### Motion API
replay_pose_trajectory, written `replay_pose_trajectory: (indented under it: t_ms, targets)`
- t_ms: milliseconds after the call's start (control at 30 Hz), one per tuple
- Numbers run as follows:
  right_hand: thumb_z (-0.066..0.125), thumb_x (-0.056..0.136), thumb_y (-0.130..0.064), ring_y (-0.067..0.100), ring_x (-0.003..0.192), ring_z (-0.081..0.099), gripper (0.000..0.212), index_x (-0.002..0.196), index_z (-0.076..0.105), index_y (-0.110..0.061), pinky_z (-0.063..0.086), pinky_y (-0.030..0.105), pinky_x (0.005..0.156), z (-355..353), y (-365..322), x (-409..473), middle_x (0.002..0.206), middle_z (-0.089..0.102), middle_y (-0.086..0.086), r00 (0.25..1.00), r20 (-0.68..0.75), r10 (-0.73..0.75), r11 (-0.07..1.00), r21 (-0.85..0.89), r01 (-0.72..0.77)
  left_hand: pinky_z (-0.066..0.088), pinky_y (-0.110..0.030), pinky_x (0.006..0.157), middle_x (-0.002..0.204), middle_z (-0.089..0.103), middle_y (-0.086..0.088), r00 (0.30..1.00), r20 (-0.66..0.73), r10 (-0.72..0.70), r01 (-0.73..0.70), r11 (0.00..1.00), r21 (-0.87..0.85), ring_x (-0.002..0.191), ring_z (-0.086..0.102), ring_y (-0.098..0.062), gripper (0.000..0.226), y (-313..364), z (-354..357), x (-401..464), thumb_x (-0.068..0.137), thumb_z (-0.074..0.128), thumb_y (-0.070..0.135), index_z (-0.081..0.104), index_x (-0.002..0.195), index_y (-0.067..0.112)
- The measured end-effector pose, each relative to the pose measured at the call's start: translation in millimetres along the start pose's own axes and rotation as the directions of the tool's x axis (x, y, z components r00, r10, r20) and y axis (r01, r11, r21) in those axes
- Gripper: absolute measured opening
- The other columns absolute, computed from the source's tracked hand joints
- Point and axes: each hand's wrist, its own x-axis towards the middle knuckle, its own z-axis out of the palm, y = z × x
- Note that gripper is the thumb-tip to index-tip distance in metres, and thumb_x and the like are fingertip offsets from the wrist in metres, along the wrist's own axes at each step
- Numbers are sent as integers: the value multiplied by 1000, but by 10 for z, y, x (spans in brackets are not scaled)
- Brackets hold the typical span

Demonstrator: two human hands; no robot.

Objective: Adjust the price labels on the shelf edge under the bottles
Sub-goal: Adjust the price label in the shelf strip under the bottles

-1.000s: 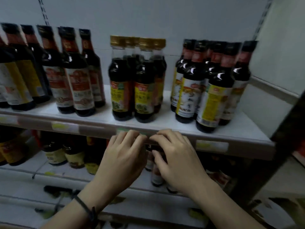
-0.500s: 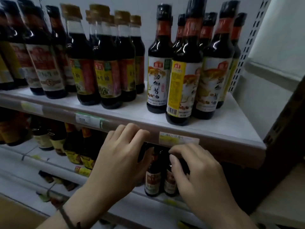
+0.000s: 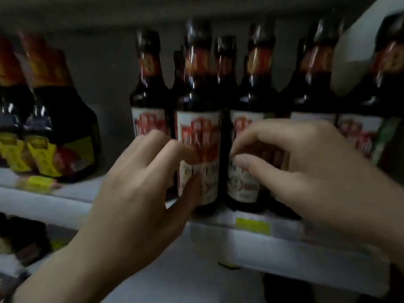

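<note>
Roughly six red-labelled bottles (image 3: 197, 136), two hands (image 3: 135, 193), one yellow label (image 3: 252, 225).

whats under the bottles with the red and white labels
A white shelf edge carrying a yellow-green price label. The left hand and right hand cover parts of the edge.

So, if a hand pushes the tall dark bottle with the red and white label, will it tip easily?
Probably yes: the bottle is tall with a narrow neck, so a push high up could tip it. It looks full of dark liquid, so likely heavy. It stands near the shelf edge, beside other bottles, which it may knock.
</note>
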Motion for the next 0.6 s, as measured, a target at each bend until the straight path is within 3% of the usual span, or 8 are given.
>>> replay_pose_trajectory:
  t_ms: [100,233,333,400,500,600]
  targets:
    - [57,85,-44,-2,80,63,13,90,68,-39,50,21,60,104,67,-223,80,66,-21,991,134,26,994,-106,-12,45,-35,64,94,51,5,999,21,33,-32,997,-73,81,52,-17,16,55,260,-352,87,60,31,55,99,22]
    - [69,89,-31,-2,76,58,7,94,72,-34,44,20,62,181,153,-459,84,66,-20,988,140,69,937,-348,-16,42,-32,67,95,45,13,994,29,108,-106,992,-63,83,47,-15,25,137,497,-717,86,58,46,56,101,26]
    - [68,89,-37,8,90,61,14,103,70,-36,53,36,74,111,133,-517,97,67,-18,983,140,122,885,-464,-44,42,-33,72,97,46,13,994,6,110,-109,992,-66,86,46,-15,33,143,574,-767,83,63,53,58,101,26]
    - [68,86,-46,10,95,63,19,104,69,-40,55,42,78,29,93,-519,99,68,-21,975,155,159,865,-499,-62,41,-34,71,98,46,13,993,14,119,-118,991,-61,85,45,-16,38,125,565,-746,81,62,58,57,102,26]
    - [71,80,-54,5,95,62,25,103,69,-42,56,39,81,-76,40,-471,97,68,-24,947,226,229,854,-514,-83,42,-37,68,97,46,12,990,33,137,-136,990,-33,84,44,-16,46,71,525,-697,77,61,64,56,103,27]
    - [71,84,-47,4,86,64,18,99,72,-37,57,36,78,-52,22,-441,92,70,-19,908,313,280,847,-525,-80,44,-37,63,95,44,14,987,74,144,-145,989,1,82,43,-16,50,56,493,-681,72,58,70,53,102,30]
